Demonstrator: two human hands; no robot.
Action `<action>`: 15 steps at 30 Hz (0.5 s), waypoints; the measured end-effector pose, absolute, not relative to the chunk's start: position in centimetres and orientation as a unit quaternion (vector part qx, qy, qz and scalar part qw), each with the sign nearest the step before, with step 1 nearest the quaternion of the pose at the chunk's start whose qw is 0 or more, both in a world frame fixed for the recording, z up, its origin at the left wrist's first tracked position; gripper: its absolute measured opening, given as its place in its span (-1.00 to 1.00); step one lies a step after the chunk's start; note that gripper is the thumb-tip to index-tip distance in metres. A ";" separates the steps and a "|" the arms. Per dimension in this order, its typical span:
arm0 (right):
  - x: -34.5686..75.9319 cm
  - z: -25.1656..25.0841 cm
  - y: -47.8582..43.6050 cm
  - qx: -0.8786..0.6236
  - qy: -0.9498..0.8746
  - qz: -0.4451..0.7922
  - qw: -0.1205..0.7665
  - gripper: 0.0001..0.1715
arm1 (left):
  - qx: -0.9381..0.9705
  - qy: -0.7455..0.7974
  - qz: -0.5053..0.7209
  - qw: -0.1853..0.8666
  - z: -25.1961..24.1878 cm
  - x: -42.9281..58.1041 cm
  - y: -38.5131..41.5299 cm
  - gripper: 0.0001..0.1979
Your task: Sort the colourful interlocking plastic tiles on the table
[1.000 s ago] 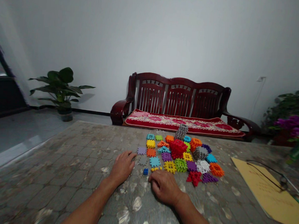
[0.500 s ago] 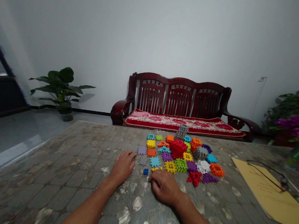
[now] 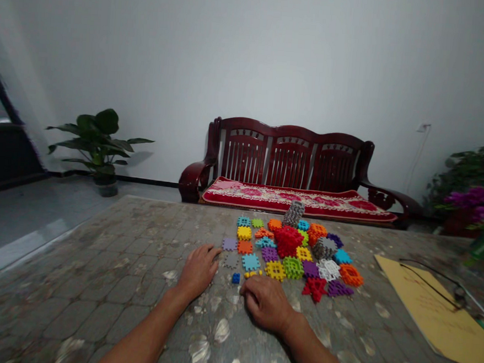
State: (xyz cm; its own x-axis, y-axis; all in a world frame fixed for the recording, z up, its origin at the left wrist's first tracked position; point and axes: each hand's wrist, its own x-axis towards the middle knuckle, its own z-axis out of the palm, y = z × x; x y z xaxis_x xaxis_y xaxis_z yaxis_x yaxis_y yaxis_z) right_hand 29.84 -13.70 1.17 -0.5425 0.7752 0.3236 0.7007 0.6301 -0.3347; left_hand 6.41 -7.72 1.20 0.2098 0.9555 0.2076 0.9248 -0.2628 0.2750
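My left hand point(image 3: 199, 270) lies palm down on the table, fingers stretched forward and apart, holding nothing. Just beyond its fingertips are a grey square tile point(image 3: 232, 260) and a lilac tile point(image 3: 230, 244). My right hand point(image 3: 267, 302) rests on the table with its fingers curled in, and no object shows in it. Close to its knuckles sit a small dark blue block point(image 3: 236, 278) and small yellow pieces point(image 3: 252, 274). Behind it spread several interlocking plastic pieces, among them a yellow one point(image 3: 276, 271), a light blue tile point(image 3: 251, 262), a red star point(image 3: 314, 288) and a red built shape point(image 3: 288, 240).
A grey ribbed cylinder point(image 3: 294, 213) rises at the back of the pieces. On the right, black-framed glasses point(image 3: 459, 299) lie on a yellow paper sheet point(image 3: 432, 311). Purple flowers point(image 3: 483, 201) stand at the right edge. Past the patterned table point(image 3: 137, 251) is a wooden bench point(image 3: 291, 157).
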 end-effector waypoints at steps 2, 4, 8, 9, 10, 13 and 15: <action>29.8 1.2 -13.7 -0.422 -0.874 0.081 0.225 -0.78 | 0.776 0.606 0.169 0.046 1.1 6.4 -7.7 -0.59; 29.8 1.3 -13.7 -0.423 -0.874 0.082 0.222 -0.78 | 0.776 0.606 0.169 0.047 1.0 6.3 -7.6 -0.59; 29.7 1.5 -13.8 -0.425 -0.875 0.084 0.217 -0.78 | 0.777 0.605 0.167 0.047 1.0 6.3 -7.6 -0.59; 29.7 1.6 -13.8 -0.425 -0.875 0.084 0.217 -0.77 | 0.777 0.605 0.167 0.047 1.0 6.4 -7.6 -0.59; 29.7 1.6 -13.9 -0.425 -0.875 0.084 0.217 -0.77 | 0.776 0.606 0.168 0.047 1.1 6.4 -7.6 -0.59; 29.7 1.6 -13.9 -0.425 -0.874 0.086 0.219 -0.77 | 0.775 0.607 0.170 0.047 1.2 6.4 -7.7 -0.59; 29.7 1.7 -13.9 -0.425 -0.874 0.085 0.219 -0.77 | 0.776 0.606 0.172 0.043 1.2 6.4 -7.7 -0.58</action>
